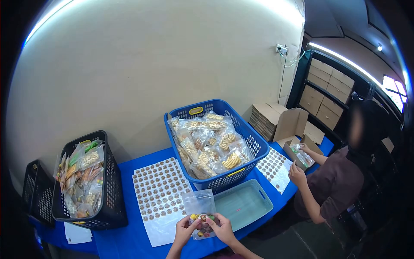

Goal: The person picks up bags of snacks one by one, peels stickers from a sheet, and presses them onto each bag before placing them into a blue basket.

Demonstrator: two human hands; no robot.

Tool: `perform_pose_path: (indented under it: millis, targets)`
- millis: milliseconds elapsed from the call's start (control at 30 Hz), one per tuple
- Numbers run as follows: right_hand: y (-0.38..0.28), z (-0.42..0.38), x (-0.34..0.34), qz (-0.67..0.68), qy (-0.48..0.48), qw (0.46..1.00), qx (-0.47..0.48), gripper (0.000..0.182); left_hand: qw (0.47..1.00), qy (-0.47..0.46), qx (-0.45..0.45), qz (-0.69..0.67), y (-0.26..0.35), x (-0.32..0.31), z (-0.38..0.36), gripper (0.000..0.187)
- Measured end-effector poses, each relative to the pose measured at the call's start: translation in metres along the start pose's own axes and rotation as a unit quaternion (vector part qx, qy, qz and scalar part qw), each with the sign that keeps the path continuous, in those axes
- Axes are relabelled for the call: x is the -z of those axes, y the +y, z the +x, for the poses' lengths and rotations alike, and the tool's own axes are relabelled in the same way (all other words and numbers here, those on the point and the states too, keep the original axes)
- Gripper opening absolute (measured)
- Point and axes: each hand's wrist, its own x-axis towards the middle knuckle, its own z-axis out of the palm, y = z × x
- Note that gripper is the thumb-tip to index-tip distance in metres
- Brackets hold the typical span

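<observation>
Both of my hands hold a clear zip pouch (199,203) upright at the front edge of the table. Colourful round pieces fill its lower part, and a round brown sticker (203,219) shows on its front. My left hand (185,229) grips the left side, its thumb at the sticker. On the right side my right hand (223,229) grips the pouch, its thumb also by the sticker. Behind the pouch lies a sheet of round stickers (159,190). A shallow green tray (243,205) is just to the right.
A blue basket (248,138) of filled pouches stands behind the tray. Black baskets (113,185) are at left. At right, a co-worker (330,185) handles pouches in a cardboard box (317,149), near another sticker sheet (274,168) and stacked cardboard (263,123).
</observation>
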Motion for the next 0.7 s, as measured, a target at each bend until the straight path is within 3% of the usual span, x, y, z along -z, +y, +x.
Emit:
perform_pose_path:
  millis: [200, 433, 700]
  targets:
    - [0.006, -0.014, -0.021, 0.018, 0.005, 1.000, 0.017, 0.026, 1.000, 0.013, -0.013, 0.002, 0.004, 0.008, -0.011, 0.020]
    - [0.020, -0.038, -0.040, -0.056, 0.035, 0.998, -0.001, 0.028, 0.999, -0.018, -0.004, 0.038, -0.008, 0.034, -0.027, 0.020]
    - [0.031, -0.060, -0.056, 0.040, 0.049, 0.998, 0.004, 0.023, 0.997, -0.059, 0.037, 0.024, -0.008, 0.051, -0.042, 0.022]
